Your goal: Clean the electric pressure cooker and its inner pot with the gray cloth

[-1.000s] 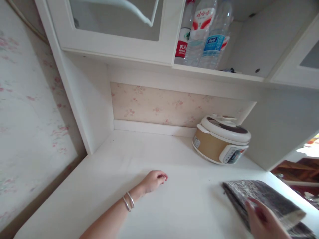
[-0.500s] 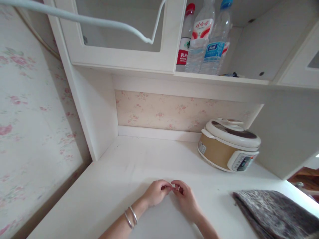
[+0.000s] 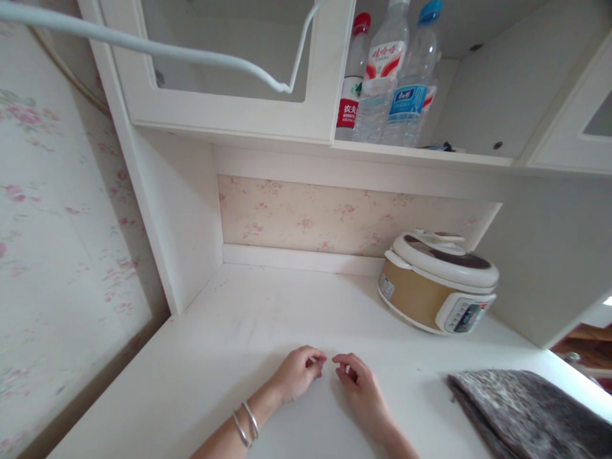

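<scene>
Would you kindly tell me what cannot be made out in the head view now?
Head view:
Bare left hand, bare right hand: palms, hidden by their own backs.
Folded grey-brown patterned cloth: right end, cut off by the frame edge.
Gold-and-white oval cooker: panel lettering, too small.
Rear clear plastic bottle: mostly hidden by the blue-capped clear bottle.

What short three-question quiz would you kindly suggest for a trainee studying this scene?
1. Which hand has two silvery bracelets at its wrist?
2. True or false: the cooker has its lid on.
3. What lies to the right of the right hand? A) a spoon B) a dark grey cloth C) a plate

Key: 1. The left hand. 2. True. 3. B.
</scene>
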A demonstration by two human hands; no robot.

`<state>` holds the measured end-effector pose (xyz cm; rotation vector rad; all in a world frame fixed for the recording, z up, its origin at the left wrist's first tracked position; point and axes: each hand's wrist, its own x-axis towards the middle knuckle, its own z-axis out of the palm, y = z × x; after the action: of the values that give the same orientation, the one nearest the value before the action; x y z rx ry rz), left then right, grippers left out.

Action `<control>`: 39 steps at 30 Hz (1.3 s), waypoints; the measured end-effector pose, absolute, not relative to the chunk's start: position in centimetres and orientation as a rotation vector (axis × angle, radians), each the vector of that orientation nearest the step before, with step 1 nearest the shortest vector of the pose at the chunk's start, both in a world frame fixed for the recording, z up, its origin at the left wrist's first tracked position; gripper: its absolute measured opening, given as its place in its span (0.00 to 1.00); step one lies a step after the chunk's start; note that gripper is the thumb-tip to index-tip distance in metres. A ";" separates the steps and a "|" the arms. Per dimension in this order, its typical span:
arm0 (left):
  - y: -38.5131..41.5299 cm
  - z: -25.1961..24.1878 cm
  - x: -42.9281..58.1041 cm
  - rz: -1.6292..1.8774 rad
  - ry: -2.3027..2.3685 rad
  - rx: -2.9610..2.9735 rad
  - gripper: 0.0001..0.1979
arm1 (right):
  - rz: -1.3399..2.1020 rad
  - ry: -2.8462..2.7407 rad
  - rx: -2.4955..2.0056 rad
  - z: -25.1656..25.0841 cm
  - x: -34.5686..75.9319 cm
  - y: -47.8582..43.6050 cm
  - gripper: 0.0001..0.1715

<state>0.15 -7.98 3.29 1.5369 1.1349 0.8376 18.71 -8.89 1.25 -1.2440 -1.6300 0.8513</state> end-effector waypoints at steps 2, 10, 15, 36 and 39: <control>-7.9 3.2 0.3 0.874 1.145 1.489 0.18 | 0.883 -1.580 -1.252 1.5 18.4 -8.8 0.12; -7.5 3.8 0.5 0.970 1.052 1.339 0.19 | 1.393 -1.183 -1.019 3.5 14.0 -7.8 0.21; -7.3 4.0 -0.1 1.011 1.048 1.233 0.15 | 1.515 -1.160 -0.928 3.8 13.7 -8.0 0.21; -7.0 3.9 -0.4 1.041 0.997 1.163 0.20 | 1.547 -1.090 -0.916 3.3 14.7 -8.0 0.21; -6.9 3.7 -0.5 1.030 0.960 1.141 0.19 | 1.564 -1.054 -0.915 3.2 14.8 -7.8 0.21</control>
<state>-0.51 -6.87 3.74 1.1410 0.9596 1.0298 14.80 -7.84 3.17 -0.9150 -1.0545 1.5645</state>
